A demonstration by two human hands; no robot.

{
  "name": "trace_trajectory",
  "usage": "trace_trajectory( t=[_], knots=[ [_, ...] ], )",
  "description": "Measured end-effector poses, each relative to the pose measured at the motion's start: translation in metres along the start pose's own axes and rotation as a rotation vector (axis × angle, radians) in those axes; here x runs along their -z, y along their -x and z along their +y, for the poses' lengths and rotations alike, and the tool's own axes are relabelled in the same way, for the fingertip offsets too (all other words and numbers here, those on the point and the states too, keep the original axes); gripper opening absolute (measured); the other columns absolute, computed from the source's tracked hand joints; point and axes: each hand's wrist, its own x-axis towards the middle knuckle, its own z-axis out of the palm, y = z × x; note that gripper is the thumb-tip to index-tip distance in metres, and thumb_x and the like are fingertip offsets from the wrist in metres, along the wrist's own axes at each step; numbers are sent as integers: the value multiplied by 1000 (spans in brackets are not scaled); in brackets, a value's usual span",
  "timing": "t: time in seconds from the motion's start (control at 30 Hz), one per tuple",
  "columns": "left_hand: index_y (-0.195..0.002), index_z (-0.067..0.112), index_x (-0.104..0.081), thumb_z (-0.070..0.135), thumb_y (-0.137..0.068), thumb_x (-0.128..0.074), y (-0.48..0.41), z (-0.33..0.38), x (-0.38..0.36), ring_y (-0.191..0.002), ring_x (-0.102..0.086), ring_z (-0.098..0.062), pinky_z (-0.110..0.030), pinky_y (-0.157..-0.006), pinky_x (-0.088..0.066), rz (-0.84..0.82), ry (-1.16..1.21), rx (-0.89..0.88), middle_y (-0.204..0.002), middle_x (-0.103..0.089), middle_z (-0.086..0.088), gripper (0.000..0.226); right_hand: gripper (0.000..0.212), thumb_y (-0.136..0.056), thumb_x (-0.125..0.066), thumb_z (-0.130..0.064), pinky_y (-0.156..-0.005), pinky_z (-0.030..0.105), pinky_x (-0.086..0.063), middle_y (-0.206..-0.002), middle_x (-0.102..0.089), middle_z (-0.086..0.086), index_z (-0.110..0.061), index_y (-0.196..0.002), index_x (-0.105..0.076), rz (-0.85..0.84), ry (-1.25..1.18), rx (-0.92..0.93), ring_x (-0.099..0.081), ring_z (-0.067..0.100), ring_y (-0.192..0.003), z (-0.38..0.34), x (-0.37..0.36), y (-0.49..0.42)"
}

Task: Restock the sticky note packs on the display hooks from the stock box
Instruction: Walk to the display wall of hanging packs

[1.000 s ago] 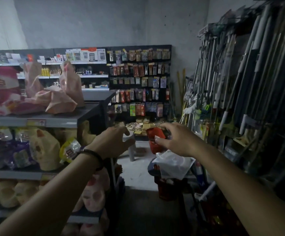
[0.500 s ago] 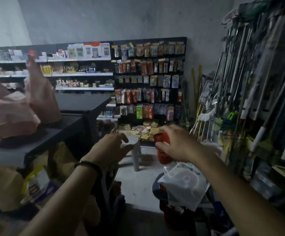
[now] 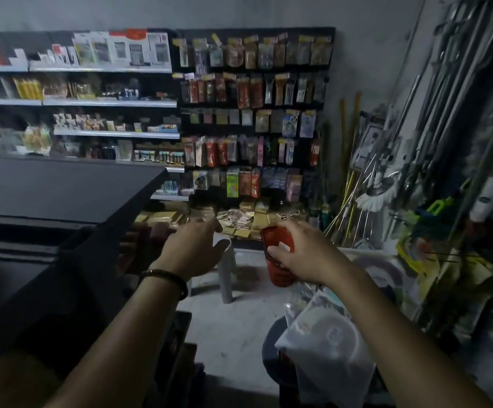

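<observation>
The right hand grips a small red pack, thumb on its front beside a pale label, low in front of the pegboard, where rows of packs hang on hooks. In this dim light I cannot tell whether it is sticky notes. The left hand is open with fingers spread, holding nothing, above a pale stool. Such a pack should be light, fairly stiff and slick in its wrapper. It is best pinched by its side edges, leaving the top hang-hole free for a hook. Compared with half a second ago, the pegboard is nearer and larger, the pink bags at left are out of sight, and both hands hold much the same pose.
</observation>
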Motion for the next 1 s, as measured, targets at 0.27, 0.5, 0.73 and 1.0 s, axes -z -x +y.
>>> trace_trajectory(
  t=[0.27, 0.5, 0.73, 1.0],
  knots=[
    [-139, 28, -55, 51, -100, -63, -146, -23, -68, -122, -63, -23, -45, -100, -59, -38, -18, 33, -138, -63, -3, 46, 77, -97, -59, -64, -116, 51, -44, -163, -40, 4, -29, -161, -35, -42, 27, 11, -43, 29, -146, 58, -28, -172],
    [-144, 30, -53, 48, -101, -63, -262, -42, -99, -120, -64, -19, -37, -97, -59, -24, -13, 110, -141, -63, 0, 48, 75, -98, -59, -64, -116, 48, -43, -164, -39, 4, -31, -160, -34, -123, 9, 53, -41, 29, -147, 92, -41, -318],
    [-138, 31, -58, 52, -100, -62, -342, -93, -127, -116, -65, -19, -40, -94, -60, -41, -29, 232, -139, -64, 0, 43, 75, -101, -58, -60, -124, 49, -30, -173, -25, 2, -28, -164, -31, -178, 2, 87, -24, 27, -158, 88, -83, -425],
    [-137, 30, -58, 55, -99, -62, -400, -148, -186, -118, -63, -27, -49, -98, -58, -115, 53, 304, -137, -63, -4, 46, 66, -100, -61, -56, -116, 44, -42, -161, -42, 4, -22, -154, -45, -261, -44, 23, -42, 26, -146, 99, -149, -497]
  ],
)
